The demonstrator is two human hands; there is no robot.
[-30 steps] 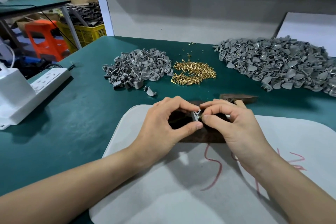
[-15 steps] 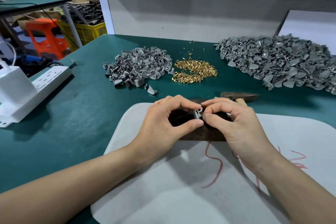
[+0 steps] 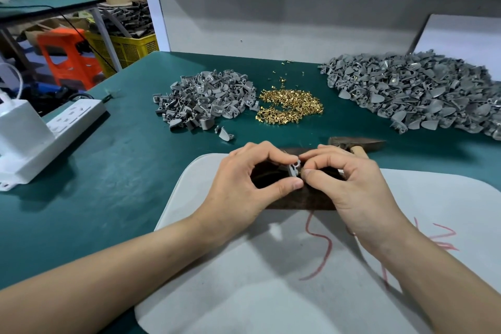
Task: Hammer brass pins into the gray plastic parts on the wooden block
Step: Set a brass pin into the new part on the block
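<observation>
A small gray plastic part (image 3: 294, 169) stands on the dark wooden block (image 3: 301, 200) at the middle of the table. My left hand (image 3: 249, 184) pinches it between thumb and forefinger from the left. My right hand (image 3: 349, 182) pinches at its right side with thumb and forefinger; whether a brass pin is between them is hidden. The hammer (image 3: 355, 143) lies just behind my right hand. A heap of brass pins (image 3: 291, 106) lies further back, between two piles of gray parts.
A smaller pile of gray parts (image 3: 206, 100) sits back left and a large pile (image 3: 417, 95) back right. The block rests on a pale mat (image 3: 271, 279) with red scribbles. A white power strip (image 3: 54, 127) with a charger lies at the left edge.
Both hands stay pinched at the gray part on the block; only small finger shifts and a slight camera move.
</observation>
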